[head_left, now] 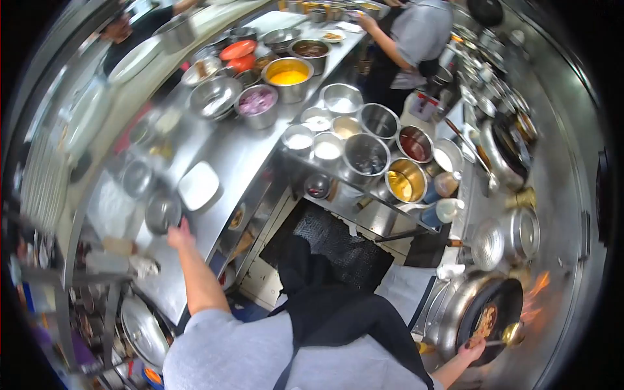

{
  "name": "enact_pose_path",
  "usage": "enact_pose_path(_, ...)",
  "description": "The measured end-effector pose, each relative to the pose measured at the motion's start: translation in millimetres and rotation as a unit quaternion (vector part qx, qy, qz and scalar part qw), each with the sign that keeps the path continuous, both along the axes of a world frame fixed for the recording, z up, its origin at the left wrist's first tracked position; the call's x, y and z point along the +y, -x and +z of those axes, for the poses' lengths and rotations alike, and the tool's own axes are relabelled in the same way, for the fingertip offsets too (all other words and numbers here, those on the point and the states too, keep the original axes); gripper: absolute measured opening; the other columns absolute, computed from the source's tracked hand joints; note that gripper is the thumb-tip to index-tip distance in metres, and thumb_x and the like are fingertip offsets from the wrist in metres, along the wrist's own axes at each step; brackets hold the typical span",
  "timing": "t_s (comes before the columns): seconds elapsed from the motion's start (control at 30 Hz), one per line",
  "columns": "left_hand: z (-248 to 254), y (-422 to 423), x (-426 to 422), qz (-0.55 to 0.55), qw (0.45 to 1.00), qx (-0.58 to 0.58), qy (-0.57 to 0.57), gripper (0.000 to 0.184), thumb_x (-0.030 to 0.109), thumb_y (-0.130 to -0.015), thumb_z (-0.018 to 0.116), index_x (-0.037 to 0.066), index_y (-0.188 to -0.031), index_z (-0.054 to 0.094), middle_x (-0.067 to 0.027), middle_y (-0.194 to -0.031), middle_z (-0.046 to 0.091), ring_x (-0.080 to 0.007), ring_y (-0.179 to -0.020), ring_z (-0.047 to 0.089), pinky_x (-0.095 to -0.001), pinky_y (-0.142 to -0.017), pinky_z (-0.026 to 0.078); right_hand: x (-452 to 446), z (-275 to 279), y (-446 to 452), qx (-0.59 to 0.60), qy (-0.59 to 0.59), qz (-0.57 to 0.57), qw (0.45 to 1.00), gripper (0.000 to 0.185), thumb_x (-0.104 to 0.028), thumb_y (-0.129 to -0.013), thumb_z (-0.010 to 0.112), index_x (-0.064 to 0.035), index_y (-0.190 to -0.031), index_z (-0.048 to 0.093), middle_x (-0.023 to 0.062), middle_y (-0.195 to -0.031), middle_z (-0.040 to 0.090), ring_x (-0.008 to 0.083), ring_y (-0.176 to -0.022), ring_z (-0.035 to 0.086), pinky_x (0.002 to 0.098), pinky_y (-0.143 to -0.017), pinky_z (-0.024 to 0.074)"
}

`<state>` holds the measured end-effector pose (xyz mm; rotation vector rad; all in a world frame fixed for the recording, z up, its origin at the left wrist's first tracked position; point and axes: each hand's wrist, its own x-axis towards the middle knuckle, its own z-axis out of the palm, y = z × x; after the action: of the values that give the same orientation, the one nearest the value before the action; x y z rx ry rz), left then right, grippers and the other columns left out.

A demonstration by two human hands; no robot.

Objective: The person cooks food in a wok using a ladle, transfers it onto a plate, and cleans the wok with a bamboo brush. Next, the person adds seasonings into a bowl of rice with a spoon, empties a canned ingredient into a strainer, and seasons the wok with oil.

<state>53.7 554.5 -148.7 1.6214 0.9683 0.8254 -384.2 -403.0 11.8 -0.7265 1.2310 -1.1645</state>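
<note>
My left hand (pixel 181 235) is at the near rim of a small steel bowl (pixel 162 214) on the steel counter, its fingers closed on the edge. The bowl's contents are too blurred to make out. A white square dish (pixel 199 186) lies just beyond it. Down at the right, my right hand (pixel 472 351) grips the handle of a ladle (pixel 513 333). The ladle's bowl is over the right side of a dark wok (pixel 509 299). Browned pieces of food (pixel 485 321) lie in the wok, and orange flames (pixel 538 292) rise beside it.
Several steel pots of sauces and powders, one with dark liquid (pixel 415 143), fill a stand ahead. Pots of chopped onion (pixel 256 104) and orange liquid (pixel 288 73) stand on the counter (pixel 237 153). A co-worker (pixel 422 39) stands beyond. A black mat (pixel 331 237) covers the floor.
</note>
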Motion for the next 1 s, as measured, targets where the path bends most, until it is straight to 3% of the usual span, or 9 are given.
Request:
enact_pose_path(0.23, 93, -55, -154, -0.141, 0.945, 0.03, 0.295, 0.051, 0.028, -0.098, 0.028, -0.009, -0.132, 0.037, -0.0232, -0.13, 0.052, -0.0343, -0.12, 0.051, -0.0411, -0.1, 0.044, 7, 75, -44, 0.053, 0.03, 0.026, 0.998, 0.021, -0.018, -0.084, 0.06, -0.0118, -0.103, 0.056, 0.0037, -0.085, 0.061, 0.0144, -0.067, 0.058, 0.0337, -0.057, 0.0485)
enact_pose_path(0.33, 94, -93, -259, -0.411, 0.893, 0.028, 0.182, 0.035, 0.018, -0.093, 0.045, 0.004, -0.125, 0.047, -0.0132, -0.09, 0.064, -0.0169, -0.07, 0.059, -0.0253, -0.064, 0.049, -6, 111, -76, 0.048, 0.059, -0.008, 0.997, 0.03, -0.011, -0.083, 0.061, -0.0135, -0.111, 0.049, 0.0059, -0.086, 0.057, 0.0168, -0.065, 0.057, 0.0361, -0.055, 0.0493)
enact_pose_path(0.47, 136, -95, -447, -0.679, 0.729, 0.016, 0.08, 0.029, 0.009, -0.088, 0.047, 0.001, -0.116, 0.051, -0.0087, -0.077, 0.062, -0.0121, -0.055, 0.054, -0.0215, -0.051, 0.044, -88, 104, -83, -0.075, 0.056, 0.062, 0.994, 0.037, 0.001, -0.083, 0.054, -0.0084, -0.117, 0.043, 0.0053, -0.07, 0.05, 0.0125, -0.05, 0.047, 0.0264, -0.039, 0.0395)
enact_pose_path(0.6, 193, -79, -606, -0.809, 0.587, 0.022, 0.008, 0.026, 0.001, -0.085, 0.044, -0.001, -0.11, 0.054, -0.0108, -0.072, 0.063, -0.0136, -0.054, 0.057, -0.0231, -0.053, 0.046, -161, 91, -121, 0.288, 0.063, 0.06, 0.954, 0.081, 0.002, -0.079, 0.05, -0.011, -0.15, 0.013, 0.0146, -0.087, 0.061, 0.0232, -0.06, 0.059, 0.0379, -0.049, 0.0484)
enact_pose_path(0.67, 209, -64, -673, -0.85, 0.524, 0.042, -0.034, 0.024, -0.001, -0.087, 0.043, -0.001, -0.108, 0.054, -0.011, -0.073, 0.063, -0.014, -0.057, 0.059, -0.0242, -0.055, 0.048, -243, 51, -114, 0.574, 0.056, 0.103, 0.811, 0.079, 0.0, -0.077, 0.047, -0.0009, -0.148, 0.011, 0.0283, -0.115, 0.061, 0.0338, -0.101, 0.065, 0.0391, -0.084, 0.0506)
enact_pose_path(0.73, 204, -49, -733, -0.902, 0.427, 0.064, -0.011, 0.025, -0.003, -0.088, 0.043, -0.001, -0.109, 0.054, -0.0116, -0.075, 0.064, -0.014, -0.062, 0.06, -0.0253, -0.06, 0.049, -326, 26, -105, 0.588, -0.001, 0.122, 0.8, 0.052, -0.003, -0.079, 0.049, 0.0024, -0.13, 0.044, 0.0252, -0.09, 0.067, 0.0342, -0.081, 0.068, 0.0444, -0.067, 0.0538)
enact_pose_path(0.83, 200, -27, -811, -0.945, 0.305, 0.088, -0.083, 0.027, -0.005, -0.087, 0.043, -0.002, -0.111, 0.056, -0.0116, -0.079, 0.066, -0.0139, -0.068, 0.061, -0.0269, -0.065, 0.051, -373, 66, -101, 0.392, -0.09, 0.187, 0.896, 0.02, 0.003, -0.079, 0.048, 0.0062, -0.098, 0.053, 0.0176, -0.063, 0.057, 0.0257, -0.046, 0.055, 0.0379, -0.037, 0.0407)
enact_pose_path(0.93, 202, 3, -861, -0.954, 0.25, 0.134, -0.098, 0.028, -0.005, -0.086, 0.044, -0.002, -0.111, 0.056, -0.0096, -0.083, 0.067, -0.0145, -0.072, 0.064, -0.0275, -0.068, 0.053, -384, 57, -95, 0.262, -0.132, 0.106, 0.95, 0.007, 0.004, -0.079, 0.048, 0.0043, -0.083, 0.053, 0.0139, -0.058, 0.052, 0.0237, -0.044, 0.053, 0.0366, -0.035, 0.0398)
enact_pose_path(1.0, 193, 20, -884, -0.954, 0.228, 0.181, -0.077, 0.028, -0.005, -0.086, 0.048, -0.002, -0.113, 0.056, -0.0105, -0.091, 0.067, -0.0146, -0.08, 0.064, -0.0275, -0.074, 0.053, -376, 4, -85, 0.454, 0.046, 0.179, 0.872, 0.048, 0.003, -0.079, 0.047, -0.0023, -0.127, 0.042, 0.0168, -0.061, 0.054, 0.0279, -0.046, 0.056, 0.0411, -0.038, 0.0452)
